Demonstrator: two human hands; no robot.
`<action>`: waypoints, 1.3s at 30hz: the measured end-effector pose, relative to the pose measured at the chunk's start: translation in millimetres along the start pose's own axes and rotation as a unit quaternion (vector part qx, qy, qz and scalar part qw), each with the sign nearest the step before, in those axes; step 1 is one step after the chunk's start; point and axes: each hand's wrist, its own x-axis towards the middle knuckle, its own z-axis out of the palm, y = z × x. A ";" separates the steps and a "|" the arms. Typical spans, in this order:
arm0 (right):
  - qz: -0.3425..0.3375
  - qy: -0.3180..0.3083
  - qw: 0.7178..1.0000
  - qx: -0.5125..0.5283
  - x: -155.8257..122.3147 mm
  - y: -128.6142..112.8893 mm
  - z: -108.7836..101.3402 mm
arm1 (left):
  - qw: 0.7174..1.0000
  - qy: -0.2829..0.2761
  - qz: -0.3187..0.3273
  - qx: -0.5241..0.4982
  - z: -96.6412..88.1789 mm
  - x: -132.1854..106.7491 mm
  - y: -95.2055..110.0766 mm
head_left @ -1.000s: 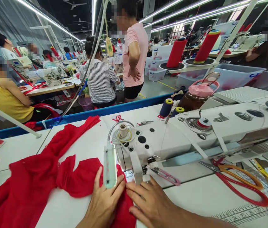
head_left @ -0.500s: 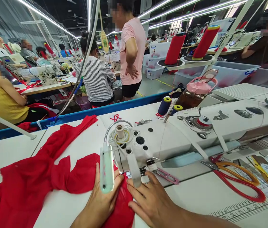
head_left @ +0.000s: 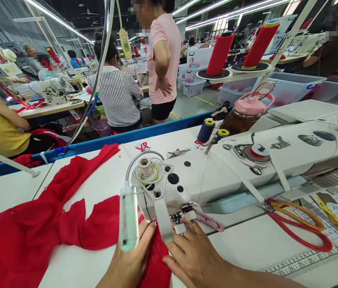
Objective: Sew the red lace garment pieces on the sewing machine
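A white sewing machine stretches across the table in front of me. Red fabric lies spread to the left and runs under the needle area. My left hand lies flat on the red fabric just below the machine's lamp, fingers stretched toward the presser foot. My right hand rests on the table beside the fabric, fingers extended toward the needle, close to small purple thread snips.
Red-and-orange scissors and a yellow tape measure lie at the right. Navy thread spools, a pink-lidded bottle and red thread cones stand behind the machine. Other people work at tables beyond a blue edge.
The view has shifted slightly left and down. Both hands have slid a little forward with the red fabric toward the needle.
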 end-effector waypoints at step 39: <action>0.027 -0.040 0.999 0.019 -0.4 7.4 5.9 | 0.994 0.058 0.044 0.085 -14.7 18.7 -2.1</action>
